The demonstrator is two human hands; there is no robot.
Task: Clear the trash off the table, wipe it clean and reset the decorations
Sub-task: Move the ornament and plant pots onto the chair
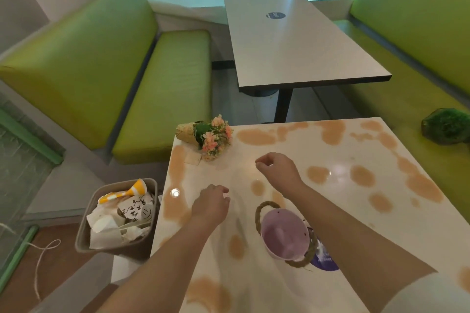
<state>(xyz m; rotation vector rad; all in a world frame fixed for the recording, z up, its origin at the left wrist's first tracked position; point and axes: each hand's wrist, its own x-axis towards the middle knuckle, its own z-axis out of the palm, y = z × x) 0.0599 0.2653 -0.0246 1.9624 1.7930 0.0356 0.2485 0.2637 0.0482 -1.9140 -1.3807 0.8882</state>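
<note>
Both hands hover over the stained table (330,160): left hand (211,207) and right hand (276,169), fingers loosely curled, grasping nothing. The flower bouquet (209,138) lies at the far-left corner; the purple basket (284,234) sits near the front edge. The full trash bin (119,218) stands beside the left edge.

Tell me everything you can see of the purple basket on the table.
The purple basket is a small, pale lilac bucket-shaped container, smooth-walled, with a braided rope handle. It looks empty and lies tipped on its side, mouth toward the camera. It rests on the stained table near the front edge, partly over a dark purple sticker. Neither hand touches it.
</note>
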